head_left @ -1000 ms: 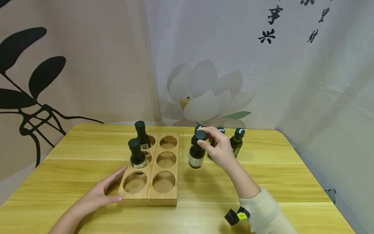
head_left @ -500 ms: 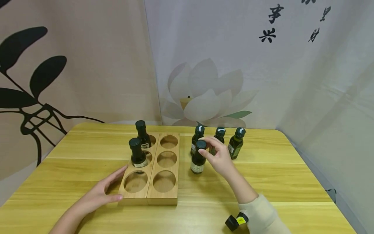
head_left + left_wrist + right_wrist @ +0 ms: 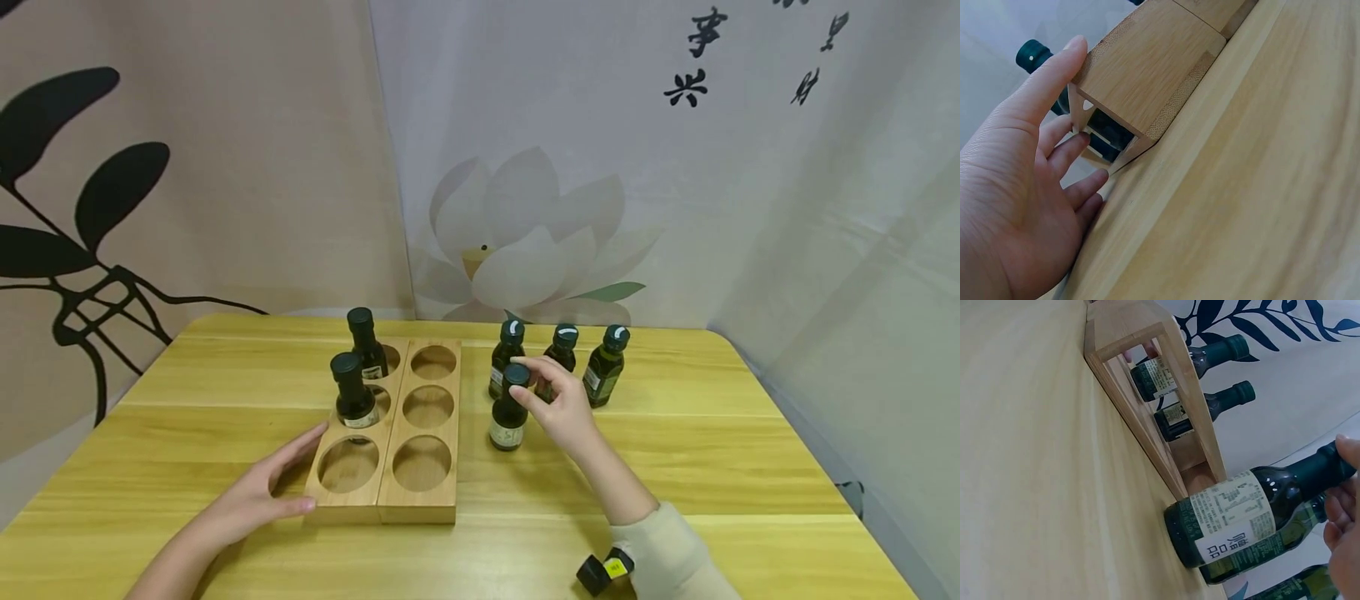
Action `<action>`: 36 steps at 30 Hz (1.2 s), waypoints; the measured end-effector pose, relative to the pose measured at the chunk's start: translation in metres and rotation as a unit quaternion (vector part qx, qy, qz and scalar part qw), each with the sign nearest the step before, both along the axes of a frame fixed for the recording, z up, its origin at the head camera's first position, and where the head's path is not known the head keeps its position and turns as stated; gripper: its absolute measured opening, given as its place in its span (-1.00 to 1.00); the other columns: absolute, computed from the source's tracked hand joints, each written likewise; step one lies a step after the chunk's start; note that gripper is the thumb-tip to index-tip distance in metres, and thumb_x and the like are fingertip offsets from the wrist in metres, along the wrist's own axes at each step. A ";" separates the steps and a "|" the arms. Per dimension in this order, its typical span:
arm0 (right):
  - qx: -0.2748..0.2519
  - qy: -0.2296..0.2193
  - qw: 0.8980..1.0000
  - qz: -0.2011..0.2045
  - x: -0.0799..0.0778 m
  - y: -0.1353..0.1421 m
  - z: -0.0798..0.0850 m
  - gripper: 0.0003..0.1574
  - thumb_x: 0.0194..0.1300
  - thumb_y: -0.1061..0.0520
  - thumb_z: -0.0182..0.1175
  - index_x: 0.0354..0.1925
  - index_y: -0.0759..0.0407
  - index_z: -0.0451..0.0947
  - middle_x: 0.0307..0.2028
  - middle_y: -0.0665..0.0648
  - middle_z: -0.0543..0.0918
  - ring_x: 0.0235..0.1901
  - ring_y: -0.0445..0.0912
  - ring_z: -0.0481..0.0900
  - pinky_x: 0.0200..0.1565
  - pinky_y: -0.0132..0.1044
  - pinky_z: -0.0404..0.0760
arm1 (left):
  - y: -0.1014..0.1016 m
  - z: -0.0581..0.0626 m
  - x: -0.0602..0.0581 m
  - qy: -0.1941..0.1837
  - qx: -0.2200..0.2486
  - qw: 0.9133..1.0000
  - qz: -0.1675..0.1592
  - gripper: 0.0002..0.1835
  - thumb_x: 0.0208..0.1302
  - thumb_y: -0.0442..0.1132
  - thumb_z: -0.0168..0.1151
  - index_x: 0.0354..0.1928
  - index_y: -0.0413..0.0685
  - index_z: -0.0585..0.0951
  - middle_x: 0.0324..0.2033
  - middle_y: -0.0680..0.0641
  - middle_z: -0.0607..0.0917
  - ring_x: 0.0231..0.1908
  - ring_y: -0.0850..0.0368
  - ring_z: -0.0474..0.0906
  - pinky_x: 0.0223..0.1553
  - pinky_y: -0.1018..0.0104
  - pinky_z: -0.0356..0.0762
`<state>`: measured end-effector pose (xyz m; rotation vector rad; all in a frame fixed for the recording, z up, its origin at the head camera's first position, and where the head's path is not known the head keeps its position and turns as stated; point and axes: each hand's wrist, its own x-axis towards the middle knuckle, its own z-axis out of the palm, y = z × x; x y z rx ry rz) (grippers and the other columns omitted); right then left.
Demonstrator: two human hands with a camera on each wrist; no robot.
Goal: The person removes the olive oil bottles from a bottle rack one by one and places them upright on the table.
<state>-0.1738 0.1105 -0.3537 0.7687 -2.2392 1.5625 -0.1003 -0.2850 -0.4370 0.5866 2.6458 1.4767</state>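
Note:
My right hand [image 3: 562,412] pinches a small dark green bottle [image 3: 507,432] by its black-capped neck, between thumb and fingers. The bottle is upright, its base close over the table right of a wooden bottle rack [image 3: 417,502]. In the right wrist view the held bottle [image 3: 1229,515] shows a pale printed label. My left hand [image 3: 251,500] rests against the rack's near left corner, thumb on the front end and fingers along the side. Two dark capped bottles, one at the back [image 3: 365,346] and one in the middle [image 3: 352,400], stand in the rack's left row of round holes.
Just behind the held bottle stand three more bottles: a left one [image 3: 498,367], a middle one [image 3: 562,350] and a right one [image 3: 603,375]. A fabric backdrop [image 3: 300,167] hangs behind the table [image 3: 720,467]. A small black device [image 3: 596,575] sits at my right wrist.
My right hand has lowered the bottle toward the table and slightly toward me, uncovering more of the bottles behind it. My left hand and the rack stay in place.

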 end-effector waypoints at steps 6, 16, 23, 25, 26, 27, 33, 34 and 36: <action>-0.008 0.031 0.999 -0.006 0.003 0.000 0.016 -0.53 0.12 0.44 0.30 0.04 0.50 0.51 -0.14 0.36 0.60 -0.33 -0.05 0.36 -0.30 -0.27 0.36 | 0.000 0.000 0.000 -0.001 0.006 1.000 -0.002 -0.07 0.11 -0.38 0.35 0.49 0.13 0.12 0.38 -0.25 0.22 0.22 0.44 0.18 0.16 0.32 0.21; -0.031 0.083 0.996 0.002 0.003 -0.019 0.042 -0.55 0.08 0.46 0.32 0.00 0.38 0.57 -0.13 0.27 0.60 -0.31 0.05 0.36 -0.30 -0.18 0.31 | 0.000 0.000 0.001 0.000 0.018 1.000 -0.010 -0.07 0.12 -0.39 0.34 0.49 0.11 0.11 0.38 -0.27 0.20 0.23 0.43 0.18 0.14 0.46 0.16; -0.041 0.102 0.992 0.054 -0.013 -0.049 0.035 -0.55 0.11 0.32 0.39 0.01 0.22 0.59 -0.17 0.07 0.60 -0.31 -0.05 0.37 -0.30 -0.20 0.34 | 0.000 -0.001 0.001 0.002 0.019 1.000 -0.010 -0.07 0.11 -0.40 0.35 0.49 0.08 0.12 0.37 -0.30 0.20 0.23 0.46 0.17 0.14 0.46 0.15; -0.035 0.103 0.992 0.063 -0.013 -0.060 0.035 -0.54 0.11 0.29 0.39 0.02 0.22 0.59 -0.14 0.05 0.62 -0.28 -0.10 0.39 -0.29 -0.23 0.35 | 0.000 -0.001 0.000 0.003 0.019 1.000 -0.011 -0.07 0.11 -0.41 0.34 0.49 0.08 0.11 0.37 -0.30 0.20 0.23 0.44 0.18 0.15 0.44 0.16; -0.032 0.097 0.993 0.066 -0.013 -0.065 0.035 -0.54 0.12 0.27 0.39 0.03 0.20 0.59 -0.14 0.03 0.62 -0.28 -0.12 0.39 -0.29 -0.24 0.35 | 0.000 -0.001 0.000 0.003 0.017 1.000 -0.010 -0.07 0.11 -0.40 0.35 0.49 0.08 0.11 0.37 -0.30 0.20 0.23 0.44 0.19 0.15 0.42 0.17; -0.029 0.092 0.993 0.069 -0.012 -0.070 0.035 -0.54 0.12 0.25 0.40 0.03 0.19 0.59 -0.14 0.02 0.62 -0.28 -0.13 0.39 -0.28 -0.24 0.35 | 0.000 -0.002 0.000 0.004 0.017 1.000 -0.011 -0.07 0.11 -0.41 0.34 0.49 0.08 0.11 0.37 -0.30 0.20 0.23 0.43 0.19 0.15 0.40 0.18; -0.029 0.023 0.995 0.089 -0.009 -0.100 0.033 -0.53 0.13 0.19 0.41 0.04 0.16 0.59 -0.14 -0.01 0.60 -0.28 -0.16 0.44 -0.20 -0.29 0.50 | 0.000 -0.001 0.000 0.002 0.015 1.000 -0.011 -0.07 0.12 -0.40 0.34 0.49 0.09 0.11 0.37 -0.29 0.20 0.22 0.42 0.20 0.15 0.33 0.21; -0.031 0.016 0.995 0.092 -0.010 -0.105 0.031 -0.53 0.12 0.19 0.41 0.04 0.17 0.60 -0.14 0.01 0.60 -0.28 -0.14 0.44 -0.19 -0.29 0.51 | 0.000 -0.001 0.000 0.001 0.014 1.000 -0.011 -0.08 0.12 -0.40 0.33 0.49 0.09 0.11 0.37 -0.28 0.20 0.22 0.43 0.20 0.15 0.33 0.22; -0.029 0.003 0.995 0.096 -0.012 -0.113 0.027 -0.53 0.13 0.18 0.41 0.03 0.18 0.60 -0.12 0.02 0.61 -0.27 -0.12 0.46 -0.17 -0.31 0.52 | 0.000 -0.001 0.000 0.000 0.015 1.000 -0.011 -0.08 0.13 -0.40 0.33 0.49 0.09 0.10 0.37 -0.28 0.21 0.21 0.44 0.21 0.14 0.33 0.23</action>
